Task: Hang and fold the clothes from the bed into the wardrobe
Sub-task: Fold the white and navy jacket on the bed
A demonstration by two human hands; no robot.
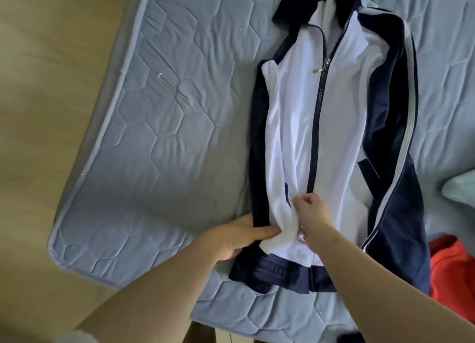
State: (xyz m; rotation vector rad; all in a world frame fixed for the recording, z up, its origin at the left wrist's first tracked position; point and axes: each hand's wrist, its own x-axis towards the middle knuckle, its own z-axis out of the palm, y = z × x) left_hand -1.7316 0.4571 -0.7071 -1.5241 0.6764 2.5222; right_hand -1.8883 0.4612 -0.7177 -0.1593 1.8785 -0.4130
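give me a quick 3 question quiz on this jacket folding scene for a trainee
1. True or false: the jacket lies front up on the mattress, zipped most of the way.
2. What colour is the garment at the right edge, nearest the person? A red, B yellow, C black.
3. Fill in: the right hand pinches the jacket's ___ fabric beside the zip.
Key: 1 true; 2 A; 3 white.
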